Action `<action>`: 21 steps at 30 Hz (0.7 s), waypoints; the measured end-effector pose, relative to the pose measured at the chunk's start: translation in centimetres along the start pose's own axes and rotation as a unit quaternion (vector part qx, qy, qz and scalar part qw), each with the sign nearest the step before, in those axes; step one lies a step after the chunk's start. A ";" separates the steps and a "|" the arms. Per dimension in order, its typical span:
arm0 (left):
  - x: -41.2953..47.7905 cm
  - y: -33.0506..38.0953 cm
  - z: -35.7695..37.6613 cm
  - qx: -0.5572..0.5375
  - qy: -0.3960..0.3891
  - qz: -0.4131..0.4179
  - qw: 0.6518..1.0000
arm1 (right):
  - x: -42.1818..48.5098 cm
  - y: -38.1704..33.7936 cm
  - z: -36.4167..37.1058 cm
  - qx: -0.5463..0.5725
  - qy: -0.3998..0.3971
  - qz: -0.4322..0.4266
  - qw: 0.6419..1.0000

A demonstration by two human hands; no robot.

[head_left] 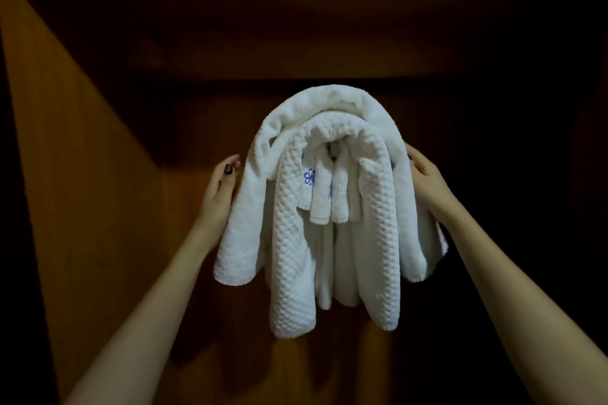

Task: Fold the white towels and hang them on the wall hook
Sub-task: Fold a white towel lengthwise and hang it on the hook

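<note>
Our towels (329, 207) hang bunched over a hidden hook. The left hand (218, 191) lies flat against them; whether the right hand (424, 181) grips, we cannot tell. Letting go unevenly might slide the stack off.

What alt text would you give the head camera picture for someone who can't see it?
Several white towels hang draped in one bundle against a dark wooden wall; whatever holds them is hidden. The left hand and right hand touch the bundle's opposite sides.
</note>
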State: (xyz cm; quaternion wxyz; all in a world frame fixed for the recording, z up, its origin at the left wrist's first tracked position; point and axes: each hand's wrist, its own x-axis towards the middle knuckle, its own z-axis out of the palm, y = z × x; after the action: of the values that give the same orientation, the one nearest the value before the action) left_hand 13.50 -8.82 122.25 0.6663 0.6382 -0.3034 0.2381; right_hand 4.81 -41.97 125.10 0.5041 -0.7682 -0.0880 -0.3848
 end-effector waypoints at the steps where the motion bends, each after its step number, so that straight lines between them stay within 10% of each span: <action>1: -0.1 0.4 0.0 0.010 0.000 0.021 1.000 | -0.3 0.3 0.0 -0.015 0.043 -0.002 0.999; 21: -2.9 1.3 5.1 0.218 0.024 0.170 0.961 | -5.3 -2.1 2.6 -0.050 0.025 -0.115 0.992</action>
State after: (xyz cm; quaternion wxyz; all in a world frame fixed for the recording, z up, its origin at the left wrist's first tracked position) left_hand 10.07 -13.60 121.09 0.4682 0.7012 -0.3320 0.4230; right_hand 1.40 -37.42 122.49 0.4190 -0.7675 -0.1441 -0.4632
